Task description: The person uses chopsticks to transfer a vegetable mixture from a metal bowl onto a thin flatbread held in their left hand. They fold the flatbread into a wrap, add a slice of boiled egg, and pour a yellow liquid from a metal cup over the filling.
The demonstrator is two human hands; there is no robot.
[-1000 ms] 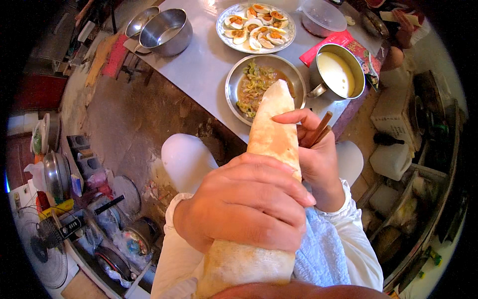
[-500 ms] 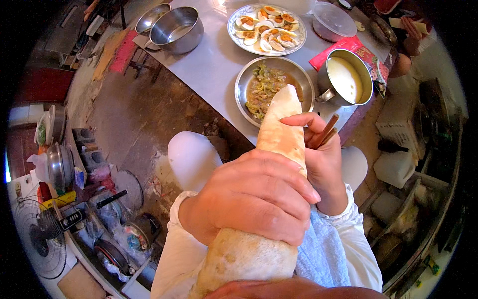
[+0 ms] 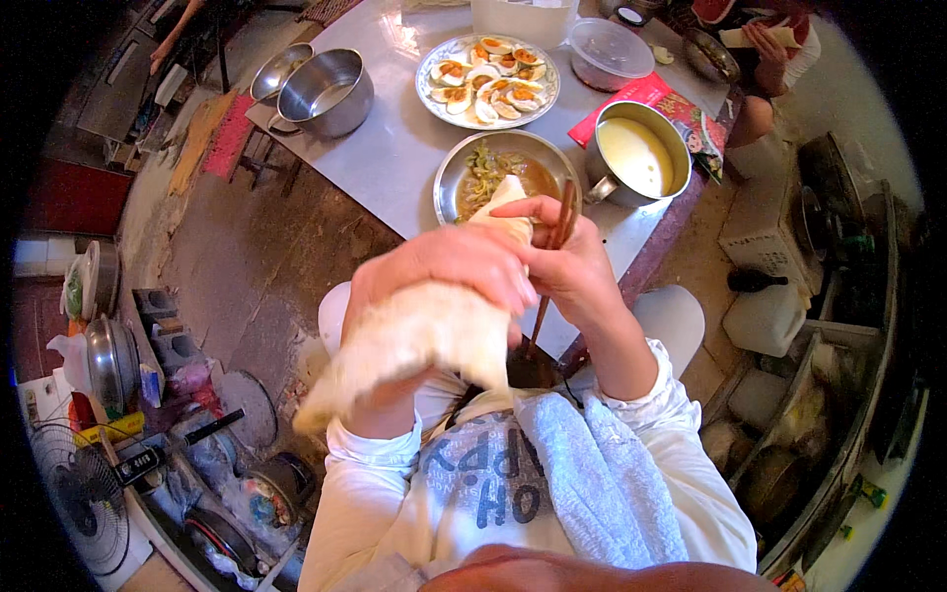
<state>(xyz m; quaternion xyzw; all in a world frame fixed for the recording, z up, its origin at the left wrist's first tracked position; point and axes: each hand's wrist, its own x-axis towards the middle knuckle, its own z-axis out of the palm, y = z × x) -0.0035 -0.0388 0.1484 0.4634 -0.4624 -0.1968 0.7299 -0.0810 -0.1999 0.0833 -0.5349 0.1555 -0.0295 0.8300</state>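
A large rolled flatbread (image 3: 434, 335), pale with light brown patches, is held over my lap, its narrow end up near the table. My left hand (image 3: 434, 266) wraps round it from above; the loose lower end flares out, blurred. At the upper end my right hand (image 3: 582, 271) touches the bread with its fingers and also grips brown wooden chopsticks (image 3: 566, 212), which point down. Just beyond the roll's tip is a steel dish (image 3: 446, 187) of cooked green vegetables (image 3: 483, 168) in brown sauce. The sauce dish is partly covered by bread and hands.
On the grey table (image 3: 395, 178) stand a plate (image 3: 426, 97) of halved eggs, a steel mug (image 3: 614, 187) of pale liquid, a red packet (image 3: 695, 128), a lidded plastic tub (image 3: 612, 54) and steel pots (image 3: 340, 104). Another person's hand (image 3: 769, 49) holds a pale roll at far right.
The bread has dropped away from my face, and its lower end has swung left. My right hand has shifted left and the chopsticks now tilt downward. The view has shifted slightly.
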